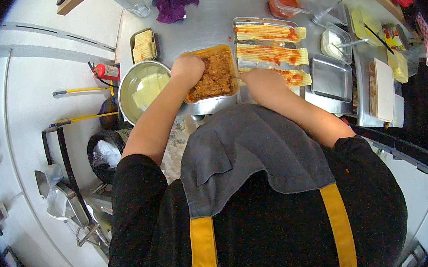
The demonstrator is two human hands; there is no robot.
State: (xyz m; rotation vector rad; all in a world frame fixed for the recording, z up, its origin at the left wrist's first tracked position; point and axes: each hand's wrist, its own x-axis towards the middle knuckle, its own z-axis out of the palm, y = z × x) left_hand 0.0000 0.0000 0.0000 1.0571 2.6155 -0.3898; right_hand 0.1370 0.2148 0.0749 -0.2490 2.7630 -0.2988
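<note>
A rectangular plastic container (214,98) of ground meat sauce (212,74) stands at the near edge of the counter. My left hand (189,69) is closed over its left rim, fingertips hidden. Just right of the container, my right hand (265,80) is closed round a thin-handled utensil (235,77) that reaches over the container's right edge; its working end cannot be made out. Beside and partly under this hand is a metal tray (238,21) with three rows of ridged pasta sheets (272,53) streaked with red sauce.
A large pot (122,99) with pale sheets in liquid stands left, below a small tin (149,32) of pasta. A purple cloth (175,5) lies at the back. Rightward are a red sauce tub (283,2), a white cream tub (336,43) and a bare metal tray (332,78).
</note>
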